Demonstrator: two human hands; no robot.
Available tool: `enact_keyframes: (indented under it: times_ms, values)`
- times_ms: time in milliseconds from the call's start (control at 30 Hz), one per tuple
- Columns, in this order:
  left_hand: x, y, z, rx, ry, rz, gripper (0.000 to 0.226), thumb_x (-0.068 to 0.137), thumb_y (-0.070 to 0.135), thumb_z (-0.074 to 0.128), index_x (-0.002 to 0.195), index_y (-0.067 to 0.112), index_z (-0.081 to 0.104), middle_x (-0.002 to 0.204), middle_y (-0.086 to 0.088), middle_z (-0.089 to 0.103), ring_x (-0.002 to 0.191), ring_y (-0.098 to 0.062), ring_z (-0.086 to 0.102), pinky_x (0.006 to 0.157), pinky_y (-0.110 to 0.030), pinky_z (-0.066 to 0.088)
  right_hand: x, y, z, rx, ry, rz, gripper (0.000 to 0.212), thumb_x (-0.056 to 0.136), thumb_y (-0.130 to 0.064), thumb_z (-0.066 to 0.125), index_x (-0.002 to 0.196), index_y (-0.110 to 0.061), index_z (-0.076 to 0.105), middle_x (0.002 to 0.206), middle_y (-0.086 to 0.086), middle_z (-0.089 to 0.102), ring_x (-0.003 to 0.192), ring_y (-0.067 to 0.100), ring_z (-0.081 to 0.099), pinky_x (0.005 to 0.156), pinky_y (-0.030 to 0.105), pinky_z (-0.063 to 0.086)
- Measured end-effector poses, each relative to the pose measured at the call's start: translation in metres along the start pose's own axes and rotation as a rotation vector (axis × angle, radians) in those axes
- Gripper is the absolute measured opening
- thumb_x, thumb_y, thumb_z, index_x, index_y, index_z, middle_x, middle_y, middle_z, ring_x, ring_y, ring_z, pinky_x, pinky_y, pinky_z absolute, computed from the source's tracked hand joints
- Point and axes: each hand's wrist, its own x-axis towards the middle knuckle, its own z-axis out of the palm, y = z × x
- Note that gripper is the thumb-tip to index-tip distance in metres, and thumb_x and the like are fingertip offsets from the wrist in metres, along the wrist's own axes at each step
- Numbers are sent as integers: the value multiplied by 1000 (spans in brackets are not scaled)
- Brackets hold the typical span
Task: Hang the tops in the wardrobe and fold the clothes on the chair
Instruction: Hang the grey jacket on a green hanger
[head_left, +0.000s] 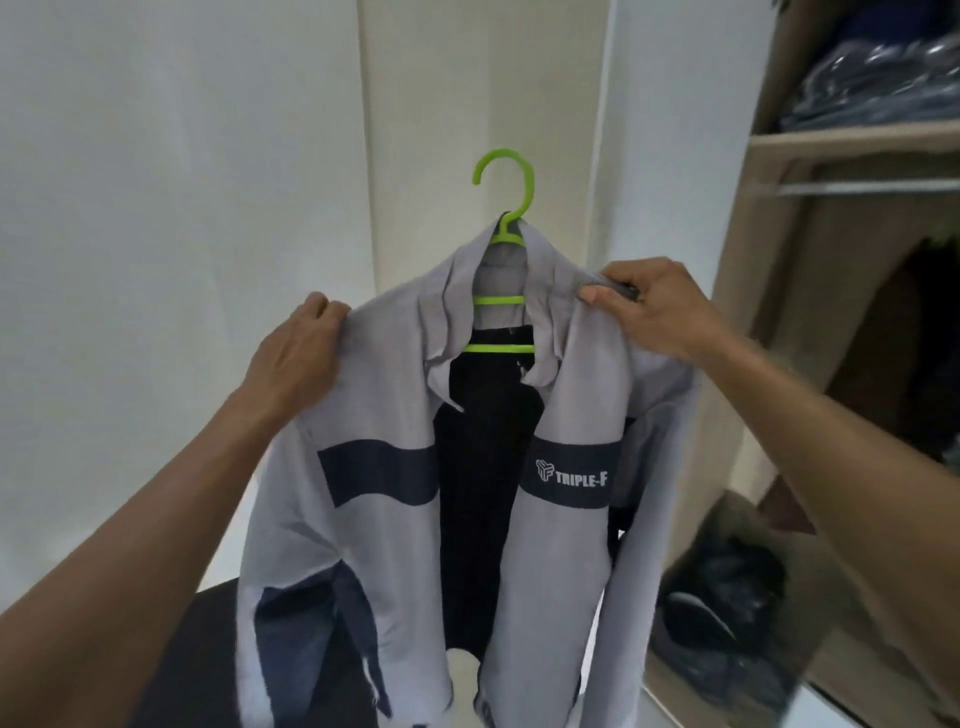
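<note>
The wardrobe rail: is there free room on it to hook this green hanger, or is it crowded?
The visible stretch of the rail, just under the shelf, looks bare, so the green hanger could hook there. Dark clothes hang lower right; their hooks are out of view. The shelf above is crowded with folded dark garments, and the wardrobe floor holds a dark heap.

Soft, even indoor light fills the frame, its source unseen; the pale wall (156, 208) shows only faint shading. The wide-angle lens bends the wardrobe (769, 322) frame and stretches both forearms toward the corners. The lower right edge smears into blur, and the wardrobe's shadowed interior is too dark to read, possibly underexposed.
</note>
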Motion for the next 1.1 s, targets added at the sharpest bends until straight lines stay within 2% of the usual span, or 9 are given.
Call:
enact_keyframes:
  times_ms: [100,200,300,400,500,633,733,867,1100]
  values:
    - [15,44,12,-177,19,103,40,101,21,46,138,7,48,130,-20,55,116,-40,54,99,-53,45,-19,16,-30,-57,34,75,43,96,-38,62,75,-2,60,62,14,48,57,12,37,52,23,29]
    - [30,106,29,-377,-29,241,50,103,46,45,139,11,45,129,-12,53,114,-28,51,98,-42,43,-41,29,-58,-91,44,118,37,96,-35,63,74,-6,63,61,3,47,55,8,37,52,23,29]
    - [47,155,42,-473,-11,272,28,103,35,46,108,9,56,97,-4,51,91,-24,49,81,-30,34,-62,45,-85,-108,38,156,35,97,-36,63,75,-9,64,62,1,49,53,7,38,52,23,31]
    - [59,204,55,-557,33,304,20,103,24,49,86,14,50,82,-3,49,79,-24,46,72,-30,30,-85,72,-120,-146,6,220,37,97,-39,62,74,-9,61,63,1,49,57,11,42,55,30,34]
    - [67,259,74,-596,26,304,25,103,23,51,89,3,59,83,-9,55,79,-26,50,72,-31,32,-109,103,-154,-123,-53,276,37,94,-46,63,79,-12,63,68,6,56,61,16,50,57,34,41]
    - [74,329,97,-630,-14,324,25,102,23,53,88,3,60,79,-8,56,76,-28,50,70,-35,35,-137,146,-192,-159,-110,297,39,93,-50,62,85,-12,66,83,16,64,78,30,62,67,46,51]
    - [81,380,118,-662,-35,325,22,101,22,54,90,4,61,81,-8,57,78,-28,52,72,-35,37,-154,178,-221,-167,-130,328,42,92,-53,62,84,-12,67,83,15,65,78,29,63,70,49,53]
    - [89,430,142,-692,-48,309,16,100,21,55,97,8,62,84,-6,58,79,-26,52,73,-31,34,-168,204,-248,-128,-115,338,28,93,-49,63,89,-22,70,84,4,68,79,21,65,72,47,54]
    - [111,495,177,-775,-76,338,13,101,18,53,96,9,61,87,-6,57,82,-26,52,74,-30,34,-177,243,-276,-158,-128,376,25,95,-46,61,93,-22,69,86,0,69,79,17,66,75,49,56]
